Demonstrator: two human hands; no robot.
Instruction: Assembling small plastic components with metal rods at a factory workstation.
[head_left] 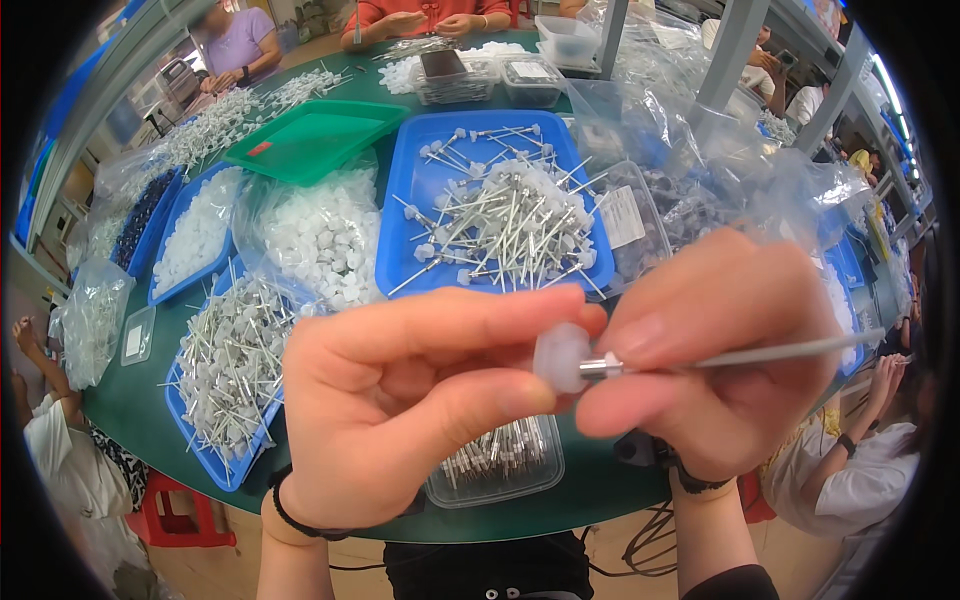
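Close before me, my left hand (400,390) pinches a translucent white plastic cap (562,358) between thumb and fingers. My right hand (715,345) grips a thin metal rod (790,348) with a shiny collar, its collared end meeting the cap; how deep it sits inside cannot be seen. The rod points off to the right. Behind my hands, a blue tray (393,215) bears a heap of similar capped rods (525,215). Below them stands a clear plastic box (500,497) full of metal rods (500,452), partly hidden by my left hand.
At left, another blue tray (222,478) holds capped rods. A bag of white caps (335,230) lies beyond it, under a green tray (315,140). Clear plastic bags (720,160) and a grey metal post (735,60) stand at right. Other people sit around the green table (130,400).
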